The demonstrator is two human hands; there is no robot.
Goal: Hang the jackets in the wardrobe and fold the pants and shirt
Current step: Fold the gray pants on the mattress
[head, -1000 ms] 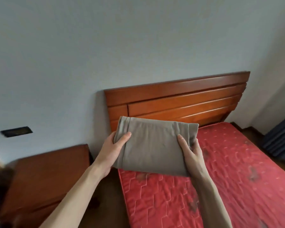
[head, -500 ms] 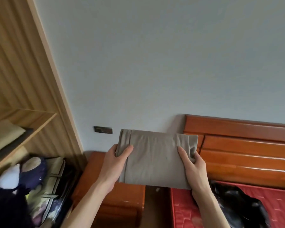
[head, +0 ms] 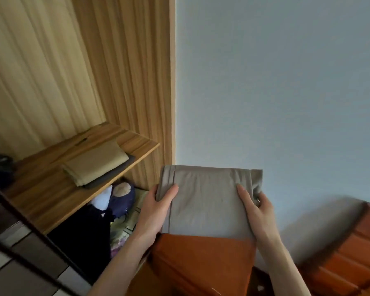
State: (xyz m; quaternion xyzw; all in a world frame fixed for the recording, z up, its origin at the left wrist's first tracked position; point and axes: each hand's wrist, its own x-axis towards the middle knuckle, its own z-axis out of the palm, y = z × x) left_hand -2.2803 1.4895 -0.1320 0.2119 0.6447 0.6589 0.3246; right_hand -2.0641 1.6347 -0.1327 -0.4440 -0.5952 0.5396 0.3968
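A folded grey garment (head: 205, 201) is held flat in the air in front of me, above an orange-brown nightstand (head: 201, 265). My left hand (head: 156, 210) grips its left edge, thumb on top. My right hand (head: 256, 210) grips its right edge, thumb on top and fingers curled round the bunched end. To the left stands the open wooden wardrobe (head: 126, 71). On its shelf (head: 51, 193) lies a folded tan garment (head: 96, 165) on top of a dark folded one.
Below the shelf are dark clothes (head: 83, 231), a navy bundle (head: 120, 197) and a patterned bag (head: 120, 233). A dark-framed panel (head: 19, 248) crosses the lower left. A wooden headboard (head: 355, 253) is at the lower right, against the pale wall (head: 276, 82).
My view has swung left from the red mattress and headboard to the wardrobe. Both hands keep the same hold on the grey garment, now nearer the shelf.
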